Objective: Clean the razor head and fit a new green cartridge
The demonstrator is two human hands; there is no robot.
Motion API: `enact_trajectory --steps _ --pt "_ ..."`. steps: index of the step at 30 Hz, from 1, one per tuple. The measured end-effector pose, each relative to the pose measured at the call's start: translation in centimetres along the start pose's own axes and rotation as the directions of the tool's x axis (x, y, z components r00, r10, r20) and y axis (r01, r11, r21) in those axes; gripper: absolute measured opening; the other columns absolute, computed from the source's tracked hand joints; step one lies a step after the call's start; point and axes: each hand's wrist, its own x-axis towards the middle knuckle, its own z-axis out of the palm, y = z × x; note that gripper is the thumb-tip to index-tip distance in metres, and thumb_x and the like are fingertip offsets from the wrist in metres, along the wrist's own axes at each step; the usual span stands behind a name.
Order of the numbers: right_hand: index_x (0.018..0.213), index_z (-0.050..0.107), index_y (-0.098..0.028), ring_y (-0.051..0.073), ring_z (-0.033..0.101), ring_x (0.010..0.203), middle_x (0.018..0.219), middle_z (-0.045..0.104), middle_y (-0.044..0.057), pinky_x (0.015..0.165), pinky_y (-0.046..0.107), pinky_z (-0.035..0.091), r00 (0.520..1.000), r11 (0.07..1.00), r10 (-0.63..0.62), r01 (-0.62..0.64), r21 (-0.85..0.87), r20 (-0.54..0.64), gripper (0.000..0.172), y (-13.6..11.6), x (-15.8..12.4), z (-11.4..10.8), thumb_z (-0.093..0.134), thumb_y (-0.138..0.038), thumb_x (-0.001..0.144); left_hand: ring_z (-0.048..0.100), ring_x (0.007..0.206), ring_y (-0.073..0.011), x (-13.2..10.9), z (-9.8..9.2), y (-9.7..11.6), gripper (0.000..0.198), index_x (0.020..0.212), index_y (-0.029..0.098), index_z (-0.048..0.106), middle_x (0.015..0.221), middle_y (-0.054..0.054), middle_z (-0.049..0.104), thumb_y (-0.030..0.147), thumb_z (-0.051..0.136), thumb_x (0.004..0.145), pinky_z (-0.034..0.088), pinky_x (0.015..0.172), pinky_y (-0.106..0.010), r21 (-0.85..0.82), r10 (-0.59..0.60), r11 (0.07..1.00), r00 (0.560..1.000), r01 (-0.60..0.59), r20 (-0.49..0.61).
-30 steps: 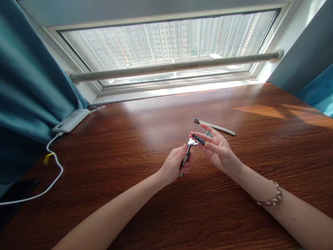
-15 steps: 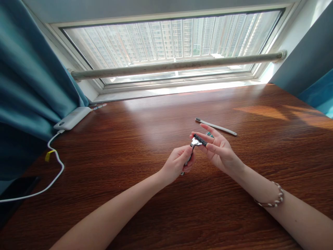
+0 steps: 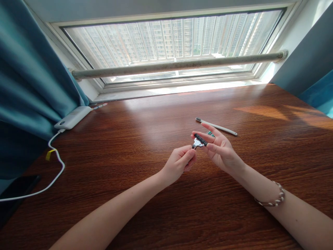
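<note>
My left hand (image 3: 180, 160) is closed around the handle of a razor (image 3: 198, 143), just below its silvery neck. Thumb and fingertips of my right hand (image 3: 221, 150) pinch the dark razor head at its right end, while the other fingers stretch out. Most of the handle is hidden inside my left hand. Behind the right fingers, a small green and dark item (image 3: 210, 133) shows in part, its kind unclear. Just past my right fingertips lies a white toothbrush (image 3: 218, 127) with dark bristles.
On the left of the wooden table (image 3: 117, 146) is a white power bank (image 3: 73, 118) with a white cable (image 3: 61, 161). A dark flat device (image 3: 19, 194) lies at the left edge. Blue curtain (image 3: 33, 76) hangs beside it; a rail (image 3: 177, 66) crosses the window.
My left hand has shifted slightly right on the razor. The handle's lower end, visible before, is now hidden. My right hand keeps its pinch on the head.
</note>
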Motion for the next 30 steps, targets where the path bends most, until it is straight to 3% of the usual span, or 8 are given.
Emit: enact_trajectory --steps 20,30 --pt "0.124 0.035 -0.027 0.022 0.054 0.107 0.109 0.062 0.006 0.100 0.045 0.032 1.000 0.991 0.018 -0.018 -0.134 -0.006 0.068 -0.50 0.02 0.00 0.071 -0.021 0.066 0.027 0.040 -0.0048 -0.07 -0.31 0.10 0.040 0.058 0.015 0.041 0.047 0.005 0.034 0.048 0.043 0.081 0.020 0.039 -0.020 0.089 -0.033 0.996 0.999 0.031 0.023" --pt "0.122 0.037 -0.024 0.023 0.056 0.104 0.108 0.063 0.008 0.096 0.044 0.037 0.999 0.980 0.031 -0.024 -0.198 0.034 0.068 -0.59 0.14 -0.48 0.073 -0.022 0.065 0.023 0.040 -0.0040 -0.35 -0.41 0.09 0.040 0.059 0.015 0.042 0.048 0.005 0.032 0.049 0.045 0.080 0.017 0.037 -0.020 0.049 -0.083 0.996 0.995 0.080 0.054"
